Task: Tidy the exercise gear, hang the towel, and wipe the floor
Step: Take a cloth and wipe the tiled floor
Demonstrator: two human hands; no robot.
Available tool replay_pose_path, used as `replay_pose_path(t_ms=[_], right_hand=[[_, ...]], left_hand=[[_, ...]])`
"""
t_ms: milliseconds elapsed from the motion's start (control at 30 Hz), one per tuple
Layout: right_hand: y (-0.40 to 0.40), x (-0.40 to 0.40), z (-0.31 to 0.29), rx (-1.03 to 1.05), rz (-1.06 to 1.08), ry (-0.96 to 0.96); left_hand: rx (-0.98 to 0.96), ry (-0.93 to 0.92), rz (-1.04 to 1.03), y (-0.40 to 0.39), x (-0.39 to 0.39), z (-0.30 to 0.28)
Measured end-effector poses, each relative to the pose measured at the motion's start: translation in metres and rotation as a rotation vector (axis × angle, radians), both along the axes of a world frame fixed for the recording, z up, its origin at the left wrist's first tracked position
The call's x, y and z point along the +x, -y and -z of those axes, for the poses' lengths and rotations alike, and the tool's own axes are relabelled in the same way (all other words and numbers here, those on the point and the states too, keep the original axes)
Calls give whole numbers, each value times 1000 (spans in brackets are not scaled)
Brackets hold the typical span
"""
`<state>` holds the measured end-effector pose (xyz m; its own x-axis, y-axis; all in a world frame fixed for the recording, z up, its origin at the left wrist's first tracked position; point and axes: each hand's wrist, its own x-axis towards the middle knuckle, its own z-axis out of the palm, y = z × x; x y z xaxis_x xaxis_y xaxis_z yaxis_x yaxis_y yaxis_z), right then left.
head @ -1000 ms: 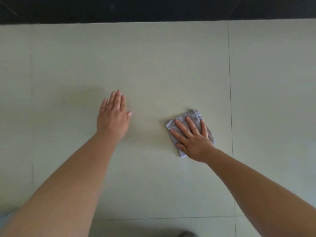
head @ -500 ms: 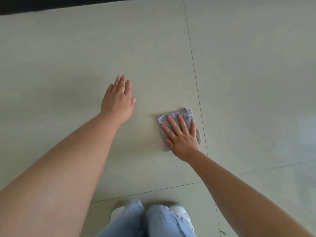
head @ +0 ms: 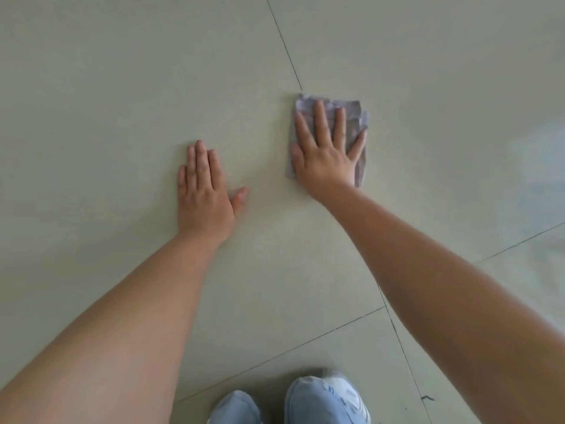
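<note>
Kneeling low over a pale tiled floor [head: 122, 87], so the nearest things in view are the knees [head: 318, 399] in light blue jeans down at 6 o'clock, with a bit of white shoe [head: 351, 393] peeking out just behind the right one. There's a small dark speck [head: 426, 397] on the tile off toward 4 o'clock, close to a grout line.

Both bare forearms come up from the bottom corners, the left from 7 o'clock and the right from 4 o'clock, and they end well apart from each other, not touching.

The left hand [head: 204, 194] sits a little left of center, palm flat on the bare tile, fingers straight and together, thumb sticking out toward 3 o'clock. It's got nothing under it or in it.

A bit farther out, around 1 o'clock from center, the right hand [head: 328, 151] is pressed flat on top of a cloth [head: 356, 113] (folded, greyish purple, kinda crumpled at the edges). Fingers are spread and straight, not gripping, just pushing it down against the floor. The cloth pokes out past the fingertips and along the pinky side, and its far left corner lies right on a grout line [head: 284, 47] that runs away toward 12 o'clock.

Off at 3 o'clock the tile looks brighter and smeary, can't tell if that's wet or just glare.
</note>
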<state>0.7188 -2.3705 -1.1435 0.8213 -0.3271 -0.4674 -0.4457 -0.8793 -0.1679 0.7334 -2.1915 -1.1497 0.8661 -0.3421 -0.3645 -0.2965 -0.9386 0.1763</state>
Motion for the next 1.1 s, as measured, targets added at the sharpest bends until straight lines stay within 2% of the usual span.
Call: replay_pose_path(t_ms=[100, 167, 233, 333, 400, 467, 533, 633, 700, 800, 900, 933, 1000, 1100], right_hand=[[-25, -72, 1, -7, -279, 31], [2, -115, -7, -7, -310, -91], [54, -124, -11, -30, -210, -144], [113, -71, -15, -132, 160, -112], [122, -3, -12, -172, 259, -31], [107, 67, -7, -156, 197, -2], [78, 119, -2, -114, 45, 11], [28, 143, 1, -60, -205, 55], [5, 113, 8, -52, -331, 79], [3, 14, 7, -75, -498, 88], [51, -82, 3, -88, -544, -72], [68, -97, -3, -87, -492, -119], [90, -87, -10, -97, -242, -118], [96, -11, -10, -150, 160, -43]], left_hand=[[-15, -3, 24, -2, -4, 4], [-14, 15, 32, 0, 1, 2], [-12, 21, 59, 0, 5, 2], [-2, 90, 89, -3, 3, 6], [-32, 139, 80, -3, 3, 11], [-47, 185, 67, -5, 2, 16], [-62, 235, 57, -7, 1, 20], [-69, 279, 36, -7, 2, 22], [-61, 289, 36, -6, 3, 24], [-58, 282, 26, -6, 5, 24], [-68, 276, 19, -6, 5, 24], [-71, 272, 22, -6, 4, 24], [-61, 269, 31, -6, 4, 24], [-61, 250, 34, -6, 1, 23]])
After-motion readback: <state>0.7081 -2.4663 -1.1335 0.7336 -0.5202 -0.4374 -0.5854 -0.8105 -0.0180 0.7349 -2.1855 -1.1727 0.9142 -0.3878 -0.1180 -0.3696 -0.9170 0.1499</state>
